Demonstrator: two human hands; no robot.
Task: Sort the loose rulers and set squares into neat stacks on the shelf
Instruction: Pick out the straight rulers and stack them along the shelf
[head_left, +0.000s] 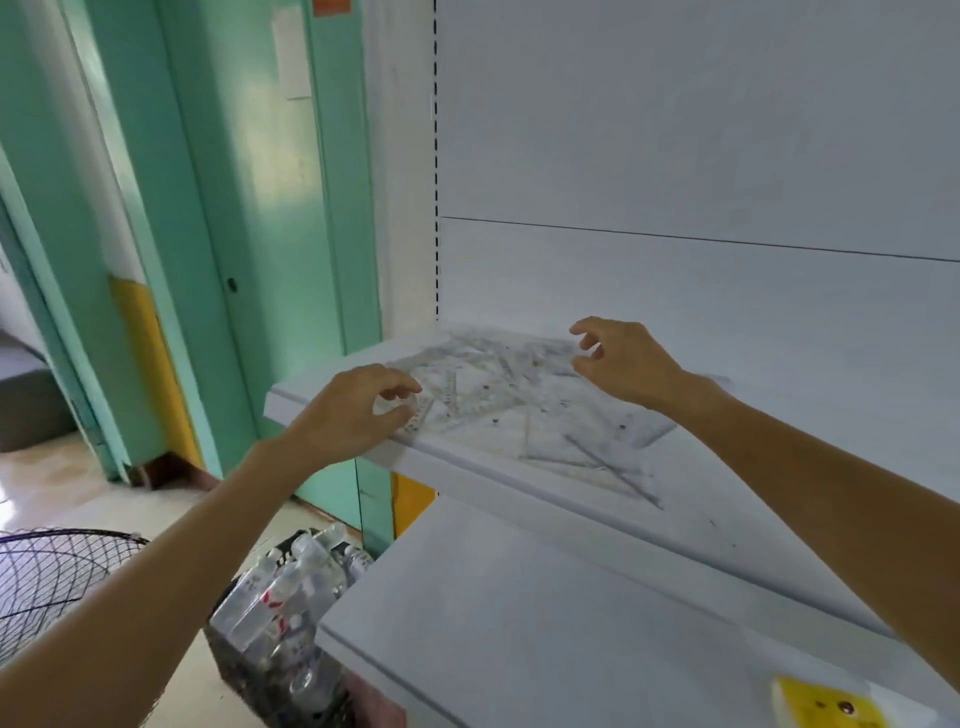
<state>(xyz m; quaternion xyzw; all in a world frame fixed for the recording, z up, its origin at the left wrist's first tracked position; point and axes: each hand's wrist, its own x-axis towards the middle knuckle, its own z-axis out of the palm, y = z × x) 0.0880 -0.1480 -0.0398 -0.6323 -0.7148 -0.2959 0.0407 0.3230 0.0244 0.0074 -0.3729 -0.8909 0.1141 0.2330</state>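
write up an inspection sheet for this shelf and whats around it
surface: white upper shelf, smudged grey; lower shelf carries a yellow label
job's things: clear rulers and set squares scattered, overlapping, no stacks yet
clutter: nothing seen
hands: left hand at front left edge, fingers curled by a ruler end, grip unclear; right hand above them, fingers loosely curled, holding nothing
cables: nothing seen
surroundings: green door, fan guard, pack of water bottles on the floor
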